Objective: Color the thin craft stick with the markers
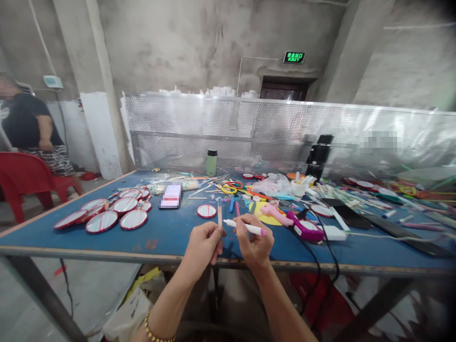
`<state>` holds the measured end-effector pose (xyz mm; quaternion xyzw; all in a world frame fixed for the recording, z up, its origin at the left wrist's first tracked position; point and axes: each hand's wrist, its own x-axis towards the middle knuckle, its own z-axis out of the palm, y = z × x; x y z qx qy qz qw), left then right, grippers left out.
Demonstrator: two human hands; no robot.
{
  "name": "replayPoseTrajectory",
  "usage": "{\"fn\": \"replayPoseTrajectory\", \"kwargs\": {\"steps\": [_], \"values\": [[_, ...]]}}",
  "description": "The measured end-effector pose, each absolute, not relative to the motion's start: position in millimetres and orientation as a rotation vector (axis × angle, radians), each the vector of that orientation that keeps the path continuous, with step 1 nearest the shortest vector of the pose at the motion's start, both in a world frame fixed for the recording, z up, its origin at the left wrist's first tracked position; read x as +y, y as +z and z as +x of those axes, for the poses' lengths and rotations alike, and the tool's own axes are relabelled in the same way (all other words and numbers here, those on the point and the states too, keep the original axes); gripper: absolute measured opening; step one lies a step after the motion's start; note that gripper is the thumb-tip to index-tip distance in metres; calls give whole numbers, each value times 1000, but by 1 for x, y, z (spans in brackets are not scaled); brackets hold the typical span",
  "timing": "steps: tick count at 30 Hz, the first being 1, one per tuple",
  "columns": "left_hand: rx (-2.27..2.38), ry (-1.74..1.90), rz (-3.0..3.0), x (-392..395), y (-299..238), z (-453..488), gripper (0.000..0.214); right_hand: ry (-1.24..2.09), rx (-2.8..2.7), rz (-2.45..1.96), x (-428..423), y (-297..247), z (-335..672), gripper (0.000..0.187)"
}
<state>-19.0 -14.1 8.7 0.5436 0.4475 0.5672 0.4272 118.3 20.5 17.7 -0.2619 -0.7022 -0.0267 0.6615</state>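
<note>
My left hand (203, 244) is closed round a thin pinkish stick (220, 214) held upright above the near edge of the blue table (167, 235). My right hand (253, 240) grips a white marker with a pink end (245, 227), lying level with its tip pointing left at the stick. One small round red-rimmed mirror (206, 211) lies on the table just beyond my hands.
Several red-rimmed round mirrors (114, 216) lie at the left of the table. A purple glue gun (305, 228), a pink glue gun, scissors, sticks, a green bottle (211, 163) and a black device (318, 156) crowd the middle and right. A person stands by a red chair (24, 180) far left.
</note>
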Motion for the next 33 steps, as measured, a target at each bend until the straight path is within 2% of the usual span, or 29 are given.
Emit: {"fn": "replayPoseTrajectory", "kwargs": {"steps": [26, 33], "values": [[1132, 1426, 1363, -15, 9, -18, 38, -59, -1690, -531, 21, 15, 116, 19], [1143, 1409, 1341, -13, 7, -18, 33, -106, -1612, -536, 19, 18, 116, 20]]}}
